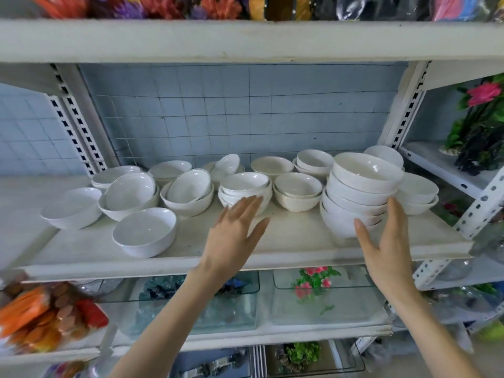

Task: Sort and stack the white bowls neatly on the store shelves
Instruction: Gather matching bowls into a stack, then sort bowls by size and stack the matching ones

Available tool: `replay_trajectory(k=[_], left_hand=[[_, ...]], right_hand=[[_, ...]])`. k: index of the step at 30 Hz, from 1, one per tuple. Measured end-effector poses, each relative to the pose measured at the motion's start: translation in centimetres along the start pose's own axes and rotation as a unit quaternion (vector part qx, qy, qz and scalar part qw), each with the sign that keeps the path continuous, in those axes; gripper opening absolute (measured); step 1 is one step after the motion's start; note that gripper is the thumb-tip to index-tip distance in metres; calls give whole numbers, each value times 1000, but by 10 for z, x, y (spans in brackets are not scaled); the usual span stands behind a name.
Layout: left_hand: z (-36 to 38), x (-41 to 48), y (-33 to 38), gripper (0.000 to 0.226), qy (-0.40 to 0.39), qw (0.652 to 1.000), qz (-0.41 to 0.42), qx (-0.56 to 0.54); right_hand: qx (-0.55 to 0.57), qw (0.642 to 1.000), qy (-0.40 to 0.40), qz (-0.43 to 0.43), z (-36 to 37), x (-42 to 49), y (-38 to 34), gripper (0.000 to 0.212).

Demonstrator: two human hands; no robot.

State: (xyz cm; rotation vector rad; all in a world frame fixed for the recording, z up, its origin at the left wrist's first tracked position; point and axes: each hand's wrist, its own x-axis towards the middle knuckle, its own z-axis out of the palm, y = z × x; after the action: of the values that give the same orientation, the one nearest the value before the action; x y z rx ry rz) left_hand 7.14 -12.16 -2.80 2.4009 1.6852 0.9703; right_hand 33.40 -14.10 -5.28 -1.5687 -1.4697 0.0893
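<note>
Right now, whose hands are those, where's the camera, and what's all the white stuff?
There is no robot here. A person wears a camera on their head, so the one picture shows what they see, looking forward and down. The two arms are theirs. The white things are bowls on a shop shelf. Some sit alone, some are nested in little piles, and a tall stack stands on the right. The left hand reaches with straight fingers toward a small pile and holds nothing. The right hand is open right beside the tall stack and grips nothing.
</note>
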Motion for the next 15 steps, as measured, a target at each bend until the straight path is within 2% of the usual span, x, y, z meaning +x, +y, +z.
replay_trajectory(k=[3,6,10,15], left_hand=[[-28,-25,-42,53,34,998,-8,52],[-53,-50,-86,56,41,995,-66,66],[-83,-79,-138,70,25,985,-132,104],[-100,-100,-177,94,-21,980,-159,115]], right_hand=[[-90,996,1,-14,8,-15,-16,76],[-161,985,-17,-65,26,-31,-41,72],[-190,970,-89,-124,64,-48,-78,61],[-197,955,-152,-162,102,-59,-120,64]])
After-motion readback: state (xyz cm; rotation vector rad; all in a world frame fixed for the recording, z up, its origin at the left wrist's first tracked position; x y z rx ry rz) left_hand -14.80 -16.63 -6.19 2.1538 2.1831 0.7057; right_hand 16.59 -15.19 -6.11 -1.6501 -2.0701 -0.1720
